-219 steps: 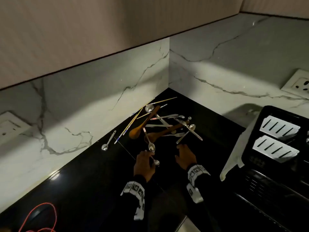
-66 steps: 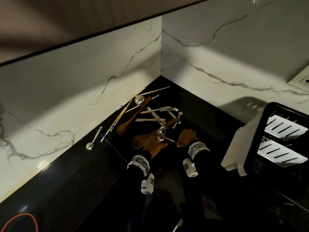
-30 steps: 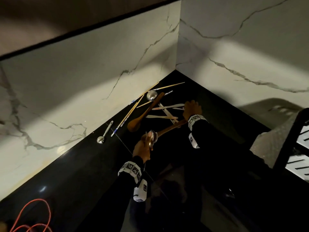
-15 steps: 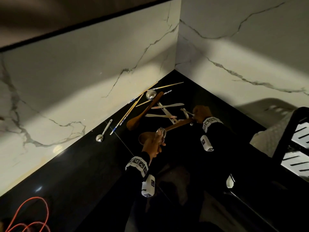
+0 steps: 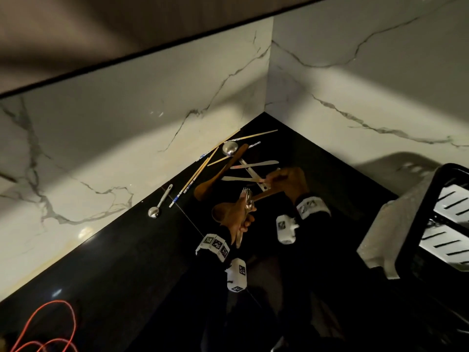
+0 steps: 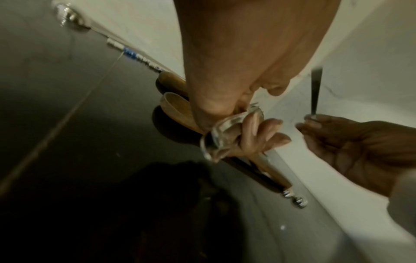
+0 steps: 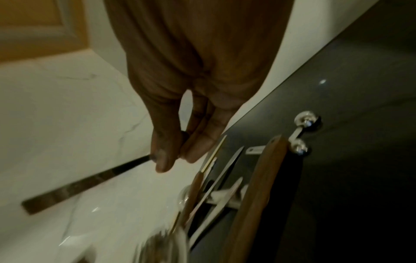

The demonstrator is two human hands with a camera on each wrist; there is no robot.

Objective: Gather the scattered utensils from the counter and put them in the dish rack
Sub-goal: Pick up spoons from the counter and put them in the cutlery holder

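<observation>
White stone walls meet in a corner, and the black shiny worktop [image 5: 106, 270] runs into it. Most of the things we must gather lie there in a heap: two wooden spoons [image 5: 218, 171], some flat knives [image 5: 256, 164], long thin sticks [image 5: 195, 177], and one small metal spoon [image 5: 159, 202] lying apart by the wall. The dish rack [image 5: 416, 224] stands well off on our right side.

Our left hand [image 5: 237, 218] is curled round a bunch of metal forks and spoons [image 6: 227, 132], heads up. Our right hand [image 5: 289, 180] pinches one thin metal handle [image 7: 85, 185] between thumb and fingers, lifted off the heap.

We think these metal things are hard, light and smooth, so they can slip and clatter. It is best to hold them by the middle of the handles, all pointing one way. The wooden spoons look bigger and less slippery; the long handle is the place to grab. The sticks are thin and may roll, so we pinch them together as a bundle. Knife blades we leave alone.
</observation>
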